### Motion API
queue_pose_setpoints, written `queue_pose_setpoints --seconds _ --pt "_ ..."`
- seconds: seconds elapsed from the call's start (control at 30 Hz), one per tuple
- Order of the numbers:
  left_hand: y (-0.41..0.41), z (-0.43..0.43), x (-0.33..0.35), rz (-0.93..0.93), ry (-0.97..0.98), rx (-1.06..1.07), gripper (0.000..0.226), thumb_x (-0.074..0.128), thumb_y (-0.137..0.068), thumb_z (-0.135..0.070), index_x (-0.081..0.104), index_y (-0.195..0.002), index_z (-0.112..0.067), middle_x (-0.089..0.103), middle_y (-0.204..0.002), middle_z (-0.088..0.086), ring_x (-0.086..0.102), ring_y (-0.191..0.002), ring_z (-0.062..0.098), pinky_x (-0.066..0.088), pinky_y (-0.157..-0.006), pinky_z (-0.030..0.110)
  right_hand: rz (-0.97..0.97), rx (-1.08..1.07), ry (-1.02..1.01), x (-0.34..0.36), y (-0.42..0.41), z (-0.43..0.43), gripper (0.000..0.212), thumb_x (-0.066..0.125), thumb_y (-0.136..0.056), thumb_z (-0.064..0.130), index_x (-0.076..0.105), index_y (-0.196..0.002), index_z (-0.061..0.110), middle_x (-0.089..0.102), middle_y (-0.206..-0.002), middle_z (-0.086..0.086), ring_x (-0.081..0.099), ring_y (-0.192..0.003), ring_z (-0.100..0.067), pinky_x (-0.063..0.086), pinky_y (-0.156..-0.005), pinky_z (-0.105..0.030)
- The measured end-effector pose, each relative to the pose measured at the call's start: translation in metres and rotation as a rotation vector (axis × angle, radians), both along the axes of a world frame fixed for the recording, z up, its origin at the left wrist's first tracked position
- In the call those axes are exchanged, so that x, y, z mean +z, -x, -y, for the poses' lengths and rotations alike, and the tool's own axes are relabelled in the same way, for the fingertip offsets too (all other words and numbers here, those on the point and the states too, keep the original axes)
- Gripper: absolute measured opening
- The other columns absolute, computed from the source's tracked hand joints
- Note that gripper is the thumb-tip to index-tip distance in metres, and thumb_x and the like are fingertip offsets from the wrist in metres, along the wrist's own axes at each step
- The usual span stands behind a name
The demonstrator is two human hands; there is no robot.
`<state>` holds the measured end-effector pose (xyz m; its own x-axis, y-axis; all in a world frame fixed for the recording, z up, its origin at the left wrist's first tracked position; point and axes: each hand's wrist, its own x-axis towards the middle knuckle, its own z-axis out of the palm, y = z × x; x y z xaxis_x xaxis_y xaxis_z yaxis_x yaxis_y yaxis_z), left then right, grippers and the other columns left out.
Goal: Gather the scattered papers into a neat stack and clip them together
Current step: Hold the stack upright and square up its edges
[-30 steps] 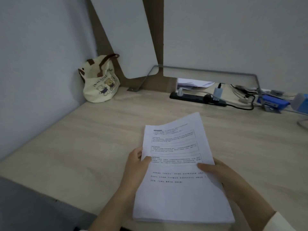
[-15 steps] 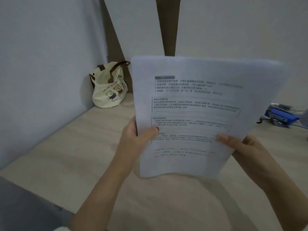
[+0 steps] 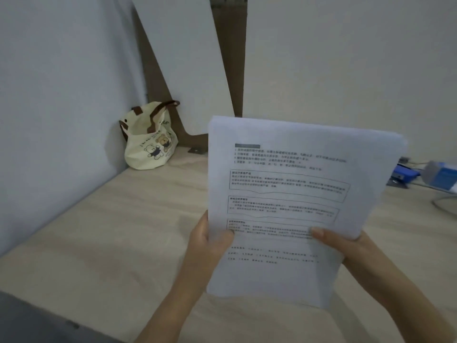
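Both hands hold the stack of papers (image 3: pixel 291 201) upright in the air above the desk (image 3: pixel 128 219), printed side facing the camera. The sheets sit together with edges roughly aligned; the top right corner leans slightly to the right. No part of the stack touches the desk surface.

Left hand (image 3: pixel 210 246): clamped on the stack's left edge, thumb across the front of the page, remaining fingers hidden behind the sheets.

Right hand (image 3: pixel 346 248): clamped on the stack's right edge in the lower half, thumb lying flat on the front, fingers behind the paper.

Print on the top sheet: a header bar, several lines of text, three boxed sections, more lines below. Text too blurred to read.

Desk, far left corner: cream tote bag (image 3: pixel 148 144) with brown handles and bear print, resting against the wall panels. Far right edge: a blue object (image 3: pixel 405 173), partly hidden by the stack; cannot tell what it is.
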<state>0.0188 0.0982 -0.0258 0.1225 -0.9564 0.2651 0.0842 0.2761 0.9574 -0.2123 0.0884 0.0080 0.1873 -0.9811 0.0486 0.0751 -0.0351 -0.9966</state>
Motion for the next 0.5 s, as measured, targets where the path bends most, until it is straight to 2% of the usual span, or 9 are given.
queue_pose_setpoints --seconds 0.1,0.23,0.3,0.4,0.5 --pt "0.008 0.007 0.01 0.02 0.062 0.01 0.032 0.058 -0.075 -0.007 0.06 -0.099 -0.029 0.073 -0.088 -0.022 0.068 -0.085 0.0 0.053 -0.065 0.014 0.026 -0.048 0.04 0.013 0.003 0.0 0.026 0.062 -0.074 0.013 0.073 -0.094 0.024 0.075 -0.1 0.001 0.072 -0.09 -0.019 0.06 -0.071 -0.03" --pt "0.017 0.012 0.01 0.006 0.09 0.0 0.034 0.058 -0.069 -0.015 0.06 -0.098 -0.031 0.072 -0.088 -0.025 0.067 -0.086 -0.003 0.053 -0.07 0.014 0.014 -0.041 0.111 0.021 0.016 -0.005 0.031 0.061 -0.073 0.013 0.072 -0.099 0.026 0.074 -0.105 0.002 0.071 -0.093 -0.017 0.059 -0.078 -0.032" --pt "0.023 0.009 -0.008 0.027 0.031 -0.031 0.035 0.062 -0.066 -0.017 0.061 -0.099 -0.03 0.073 -0.089 -0.024 0.068 -0.086 -0.001 0.053 -0.07 0.015 -0.04 -0.048 0.06 0.007 0.022 -0.01 0.034 0.063 -0.074 0.013 0.071 -0.102 0.03 0.073 -0.107 0.004 0.07 -0.098 -0.017 0.058 -0.079 -0.032" --pt "0.032 0.009 -0.01 0.083 0.001 -0.09 0.042 0.065 -0.058 -0.031 0.06 -0.1 -0.029 0.073 -0.091 -0.021 0.069 -0.086 0.003 0.053 -0.068 0.016 -0.019 -0.096 -0.032 -0.004 0.03 -0.011 0.033 0.063 -0.076 0.012 0.068 -0.107 0.023 0.075 -0.103 0.004 0.071 -0.093 -0.017 0.059 -0.072 -0.027" --pt "0.038 0.014 0.03 0.005 0.029 -0.102 0.03 0.07 -0.077 -0.02 0.059 -0.105 -0.023 0.074 -0.094 -0.01 0.071 -0.086 0.007 0.055 -0.065 0.019 -0.032 -0.116 -0.04 -0.001 0.037 -0.012 0.029 0.067 -0.074 0.015 0.071 -0.102 0.018 0.075 -0.101 -0.001 0.072 -0.091 -0.021 0.06 -0.07 -0.027"
